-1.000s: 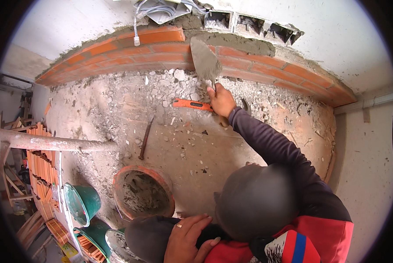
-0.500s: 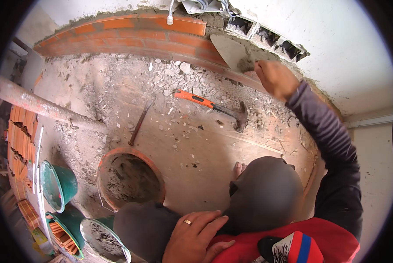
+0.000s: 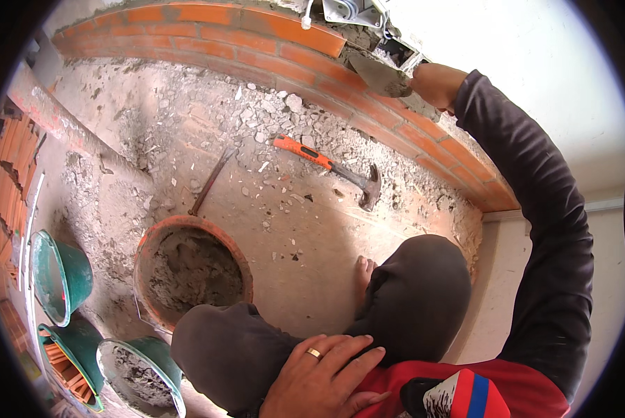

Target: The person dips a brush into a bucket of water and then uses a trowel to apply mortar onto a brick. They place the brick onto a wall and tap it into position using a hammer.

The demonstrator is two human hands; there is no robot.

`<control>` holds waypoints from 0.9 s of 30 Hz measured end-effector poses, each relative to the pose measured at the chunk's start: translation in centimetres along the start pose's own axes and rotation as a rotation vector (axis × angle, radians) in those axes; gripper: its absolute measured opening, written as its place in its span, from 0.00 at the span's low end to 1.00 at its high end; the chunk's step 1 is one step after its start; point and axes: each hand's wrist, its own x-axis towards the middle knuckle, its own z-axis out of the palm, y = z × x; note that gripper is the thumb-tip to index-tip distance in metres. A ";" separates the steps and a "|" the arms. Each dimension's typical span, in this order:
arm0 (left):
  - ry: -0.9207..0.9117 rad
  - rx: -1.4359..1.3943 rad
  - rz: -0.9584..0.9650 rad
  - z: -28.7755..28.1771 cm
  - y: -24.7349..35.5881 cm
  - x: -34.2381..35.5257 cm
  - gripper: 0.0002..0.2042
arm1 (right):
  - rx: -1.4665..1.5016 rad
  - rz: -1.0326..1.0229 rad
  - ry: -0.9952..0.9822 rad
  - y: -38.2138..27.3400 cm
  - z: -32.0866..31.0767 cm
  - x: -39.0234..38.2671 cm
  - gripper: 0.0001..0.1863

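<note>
My right hand (image 3: 439, 86) is closed round a trowel, its fingers hiding the handle. The grey, mortar-smeared trowel blade (image 3: 380, 75) lies along the top of the low brick wall (image 3: 312, 61), just below the broken hollow block (image 3: 396, 51). My left hand (image 3: 324, 376), with a ring on one finger, rests on my lap with its fingers stretched out and nothing in it. On the floor in front of me is a claw hammer (image 3: 330, 167) with an orange-and-black grip.
A round tub of wet mortar (image 3: 237, 245) stands by my knee, a chisel-like metal bar (image 3: 211, 182) beyond it. Green buckets (image 3: 75, 275) stand at the left, one holding brick pieces. A pole (image 3: 72, 129) slants across the left. Rubble (image 3: 270, 115) lies along the wall.
My right hand and the trowel have moved up along the wall's top, the blade now more tilted. More of the brick wall shows below my right arm. The view has shifted slightly.
</note>
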 end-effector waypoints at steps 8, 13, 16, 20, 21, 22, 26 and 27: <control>-0.033 0.000 0.004 0.6 -0.7 -0.3 0.25 | -0.270 -0.184 -0.001 1.6 1.3 1.9 0.19; -0.026 0.017 -0.022 -0.7 0.5 0.0 0.26 | -0.050 -0.002 0.029 -0.8 0.1 0.9 0.12; -0.010 0.018 -0.022 0.9 -0.5 -0.6 0.25 | -0.056 -0.046 0.072 0.8 0.6 1.5 0.11; -0.028 -0.010 -0.008 -0.5 0.5 0.1 0.26 | -0.303 -0.163 -0.008 0.5 1.4 1.8 0.10; -0.030 -0.013 -0.008 -0.5 0.5 0.1 0.26 | -0.309 -0.164 -0.023 0.3 1.4 1.4 0.10; -0.030 -0.013 -0.010 -0.5 0.5 0.1 0.26 | -0.315 -0.168 -0.036 0.2 1.3 1.0 0.09; -0.002 -0.016 0.006 0.1 0.3 0.0 0.26 | -0.127 -0.074 -0.012 2.3 2.5 1.5 0.08; -0.025 -0.014 -0.003 -0.3 0.5 0.1 0.26 | -0.104 -0.066 -0.016 3.2 2.9 1.6 0.08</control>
